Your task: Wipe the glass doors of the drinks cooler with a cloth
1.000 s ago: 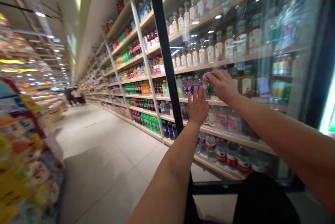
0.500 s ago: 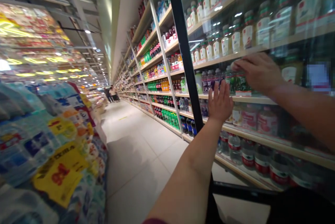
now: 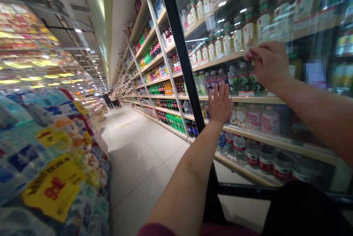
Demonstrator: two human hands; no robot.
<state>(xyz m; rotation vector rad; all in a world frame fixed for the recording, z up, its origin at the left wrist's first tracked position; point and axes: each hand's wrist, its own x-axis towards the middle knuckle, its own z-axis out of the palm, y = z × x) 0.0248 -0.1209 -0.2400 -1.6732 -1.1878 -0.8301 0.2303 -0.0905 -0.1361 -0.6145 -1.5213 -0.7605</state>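
Observation:
A glass door [image 3: 237, 19] in a black frame [image 3: 180, 41] stands before me. My left hand [image 3: 220, 103] lies flat on the glass near the frame, its fingers stretched and slightly spread. Higher up and to the right, my right hand [image 3: 270, 61] is closed in a pinch close to the pane. A small pale bit shows at its fingertips, too blurred to name. Through the glass I see bottles with white labels [image 3: 226, 43], green-labelled bottles [image 3: 242, 78] and large water bottles with red labels [image 3: 266, 158] on shelves.
To the left rises a pile of plastic-wrapped packs [image 3: 19, 125] with a yellow price sign [image 3: 53, 188]. Shelves of drinks [image 3: 165, 89] run along the tiled aisle floor [image 3: 132, 177]. Several people [image 3: 111, 99] stand far down it. The door's black bottom bar [image 3: 245, 190] crosses low in front.
The view has shifted slightly, so most things sit further left. My right hand has moved a little up on the glass. My left hand stays flat on the pane.

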